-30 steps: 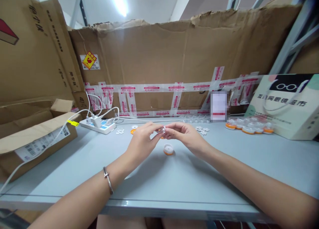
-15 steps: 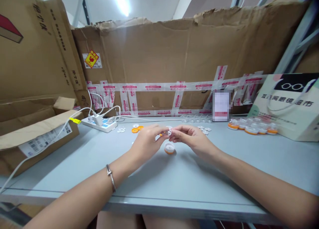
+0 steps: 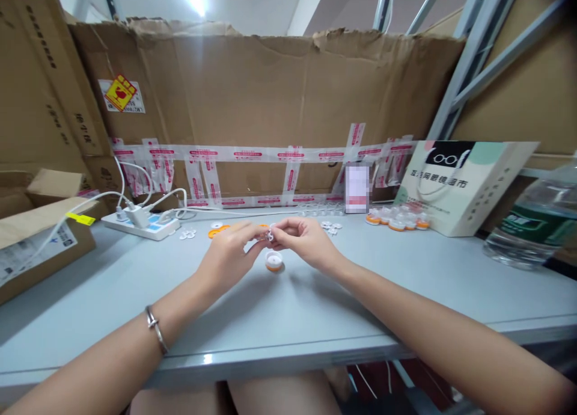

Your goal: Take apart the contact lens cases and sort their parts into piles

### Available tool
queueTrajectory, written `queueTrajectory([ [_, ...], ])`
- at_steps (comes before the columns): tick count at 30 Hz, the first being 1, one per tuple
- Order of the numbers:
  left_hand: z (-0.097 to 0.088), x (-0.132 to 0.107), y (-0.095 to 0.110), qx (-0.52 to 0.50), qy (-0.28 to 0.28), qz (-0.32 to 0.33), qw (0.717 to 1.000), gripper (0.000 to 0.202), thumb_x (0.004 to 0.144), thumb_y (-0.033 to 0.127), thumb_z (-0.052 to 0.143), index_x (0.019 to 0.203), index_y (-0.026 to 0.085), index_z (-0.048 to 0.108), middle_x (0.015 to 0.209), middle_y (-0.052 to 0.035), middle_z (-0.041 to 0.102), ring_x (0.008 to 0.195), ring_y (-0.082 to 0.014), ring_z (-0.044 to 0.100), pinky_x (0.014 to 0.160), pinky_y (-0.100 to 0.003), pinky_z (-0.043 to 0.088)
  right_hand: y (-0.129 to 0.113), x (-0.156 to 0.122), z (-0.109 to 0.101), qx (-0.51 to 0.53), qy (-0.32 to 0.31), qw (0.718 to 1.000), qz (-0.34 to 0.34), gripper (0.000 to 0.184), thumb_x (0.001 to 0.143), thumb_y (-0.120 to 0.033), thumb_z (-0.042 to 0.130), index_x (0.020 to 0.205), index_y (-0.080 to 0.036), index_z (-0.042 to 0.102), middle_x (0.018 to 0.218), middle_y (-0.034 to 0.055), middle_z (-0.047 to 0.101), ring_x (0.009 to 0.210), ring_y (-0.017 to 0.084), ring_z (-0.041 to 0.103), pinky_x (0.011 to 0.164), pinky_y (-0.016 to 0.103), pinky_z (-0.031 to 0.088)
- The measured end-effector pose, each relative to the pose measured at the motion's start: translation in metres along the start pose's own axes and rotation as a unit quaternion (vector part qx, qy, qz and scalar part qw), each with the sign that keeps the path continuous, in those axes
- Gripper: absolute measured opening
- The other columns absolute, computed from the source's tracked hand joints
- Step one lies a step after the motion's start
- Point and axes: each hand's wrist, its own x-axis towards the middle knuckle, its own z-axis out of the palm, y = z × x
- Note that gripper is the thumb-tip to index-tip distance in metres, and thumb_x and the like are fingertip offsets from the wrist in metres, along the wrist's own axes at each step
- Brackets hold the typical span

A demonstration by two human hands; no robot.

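My left hand and my right hand meet above the tabletop, fingertips pinched round a small white plastic piece. Its exact kind is too small to make out, and fingers cover much of it. Just below them a round cup-like part, white inside with an orange base, sits upright on the table. Behind my left hand lie orange rings and a white disc, partly hidden. Small white pieces lie beyond my right hand.
A power strip with cables and an open carton stand at left. More white pieces lie beside the strip. At right are assembled clear-and-orange round parts, a phone-like screen, a paper bag and a water bottle.
The view has turned to the right, bringing the water bottle into sight. Both hands stay together at the small white piece, with slight finger movement. The cup-like part remains below them.
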Motion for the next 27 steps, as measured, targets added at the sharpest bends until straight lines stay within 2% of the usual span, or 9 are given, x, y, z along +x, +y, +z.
queueTrajectory([
  [9,0.0024,0.0001,0.0028,0.045,0.035,0.056,0.997,0.007,0.079,0.015,0.055,0.085,0.017,0.06,0.07,0.0001,0.059,0.063,-0.0098,0.054,0.058,-0.02,0.042,-0.0078,-0.0052,0.0007,-0.101,0.024,0.993,-0.048,0.011,0.069,-0.024,0.06,0.07,-0.015,0.065,0.07,0.004,0.067,0.069,0.016,0.064,0.067,0.03,0.052],
  [18,0.0059,-0.0042,0.0041,0.086,0.035,0.079,0.993,0.01,0.081,0.014,0.051,0.089,0.016,0.058,0.074,-0.0019,0.061,0.067,-0.0114,0.056,0.062,-0.022,0.044,-0.0054,-0.0066,0.0037,-0.051,0.043,0.998,-0.022,0.01,0.065,-0.024,0.062,0.064,-0.015,0.063,0.061,0.0017,0.065,0.061,0.013,0.062,0.064,0.028,0.053],
  [27,0.0071,-0.0069,0.004,0.103,0.038,0.076,0.991,0.01,0.082,0.016,0.05,0.087,0.017,0.059,0.072,-0.0013,0.061,0.066,-0.0109,0.056,0.062,-0.022,0.045,-0.0004,-0.0017,0.0004,0.023,0.053,0.998,0.022,0.019,0.062,-0.032,0.067,0.062,-0.014,0.062,0.056,0.0003,0.064,0.054,0.011,0.061,0.062,0.029,0.053],
])
